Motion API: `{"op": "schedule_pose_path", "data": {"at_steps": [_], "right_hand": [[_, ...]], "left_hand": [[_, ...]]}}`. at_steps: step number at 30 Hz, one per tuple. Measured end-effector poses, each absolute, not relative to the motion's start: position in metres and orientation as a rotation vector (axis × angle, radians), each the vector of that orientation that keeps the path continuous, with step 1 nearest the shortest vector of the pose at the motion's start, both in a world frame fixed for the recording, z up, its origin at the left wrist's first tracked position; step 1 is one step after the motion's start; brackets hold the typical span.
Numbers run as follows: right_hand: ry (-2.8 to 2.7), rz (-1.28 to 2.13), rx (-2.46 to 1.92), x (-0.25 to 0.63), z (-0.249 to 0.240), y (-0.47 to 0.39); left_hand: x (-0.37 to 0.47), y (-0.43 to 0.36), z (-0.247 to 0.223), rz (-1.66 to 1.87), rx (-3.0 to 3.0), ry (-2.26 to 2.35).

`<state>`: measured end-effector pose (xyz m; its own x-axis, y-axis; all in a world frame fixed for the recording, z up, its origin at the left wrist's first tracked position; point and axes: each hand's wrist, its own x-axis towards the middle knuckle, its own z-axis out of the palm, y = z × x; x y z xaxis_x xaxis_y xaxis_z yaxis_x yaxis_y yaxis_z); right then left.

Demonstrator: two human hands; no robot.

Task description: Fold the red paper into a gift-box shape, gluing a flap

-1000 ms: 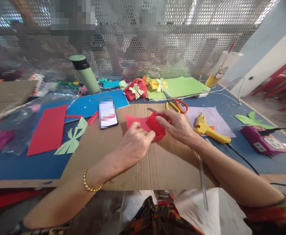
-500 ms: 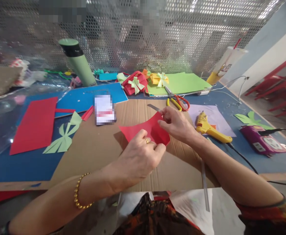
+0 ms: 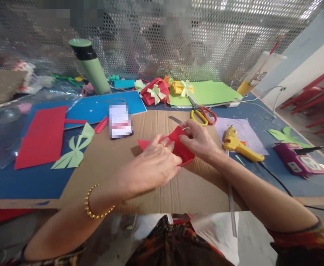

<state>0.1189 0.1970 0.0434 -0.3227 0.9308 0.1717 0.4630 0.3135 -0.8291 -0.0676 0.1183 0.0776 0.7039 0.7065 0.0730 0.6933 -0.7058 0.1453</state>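
Observation:
A curved piece of red paper is between my hands above a brown cardboard sheet. My left hand, with a gold ring, lies over the paper's near left part, its fingers bent against the red surface. The fingertips are partly hidden behind the knuckles. My right hand pinches the paper's upper right edge between thumb and fingers. Just beyond the hands, a thin metal strip rests on the cardboard.
Right of the cardboard are a yellow glue gun with its cord and a purple power box. Scissors lie behind my right hand. A phone, red paper and a green bow are on the left.
My left hand has gone from a closed grip at the paper's near edge to reaching further over it, with fingers more extended. My right hand keeps its pinch. The view has shifted slightly.

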Motion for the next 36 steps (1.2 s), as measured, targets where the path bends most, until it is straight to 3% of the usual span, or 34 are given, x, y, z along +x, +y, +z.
{"op": "schedule_pose_path", "data": {"at_steps": [9,15,22,36], "right_hand": [[-1.882,0.942,-1.256,0.118,0.045,0.197],[-1.868,0.951,-1.246,0.119,0.043,0.198],[-1.789,1.148,-1.208,0.119,0.043,0.193],[-1.806,1.221,-1.058,0.124,0.030,0.197]], "left_hand": [[-0.060,0.141,0.098,-0.189,2.630,1.254],[-0.064,0.141,0.095,-0.078,2.642,1.226],[-0.061,0.141,0.101,-0.259,2.541,1.205],[-0.064,0.129,0.084,0.051,2.706,1.199]]}}
